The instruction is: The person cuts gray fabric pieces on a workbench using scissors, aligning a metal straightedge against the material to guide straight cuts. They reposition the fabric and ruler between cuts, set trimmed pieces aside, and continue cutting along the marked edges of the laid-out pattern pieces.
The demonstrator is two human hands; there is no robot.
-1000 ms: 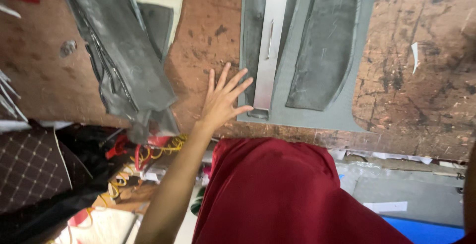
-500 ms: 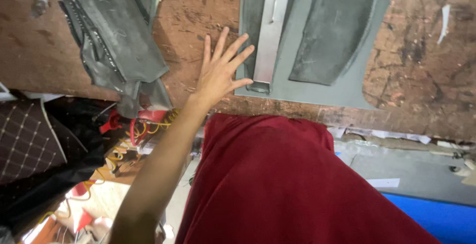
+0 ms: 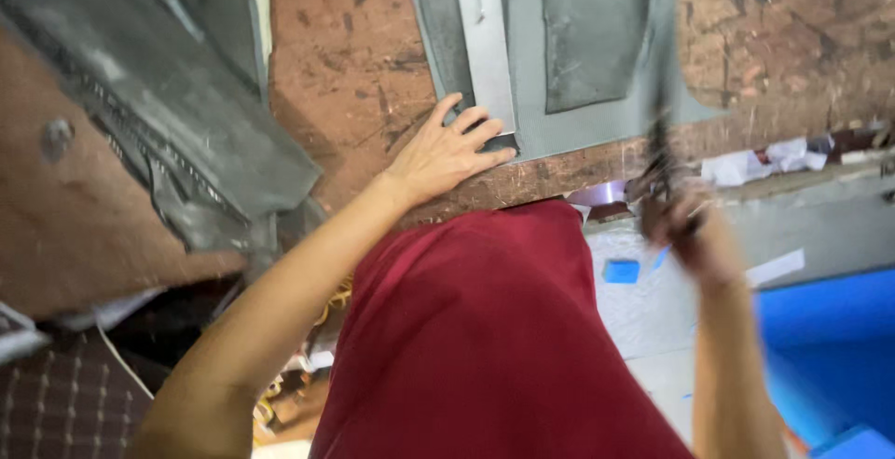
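My left hand (image 3: 447, 151) lies flat on the worn brown table (image 3: 345, 68), fingers spread. Its fingertips press on the near end of a metal ruler (image 3: 485, 40) and on the corner of a grey sheet (image 3: 527, 68). A dark grey cut piece (image 3: 592, 30) lies on that sheet to the right of the ruler. My right hand (image 3: 685, 226) is raised at the table's near edge, blurred by motion and closed around a thin dark tool (image 3: 660, 133) that points up over the sheet. My red clothing (image 3: 485, 338) fills the lower middle.
A heap of dark grey material (image 3: 177, 133) covers the table's left side. Paper scraps (image 3: 764, 161) lie along the near edge at the right. Blue surfaces (image 3: 820, 328) sit below on the right, and a quilted brown item (image 3: 56, 403) with cables at lower left.
My right hand has come into view at the right, holding the dark tool. My left hand has settled flat onto the end of the ruler. The view has shifted closer.
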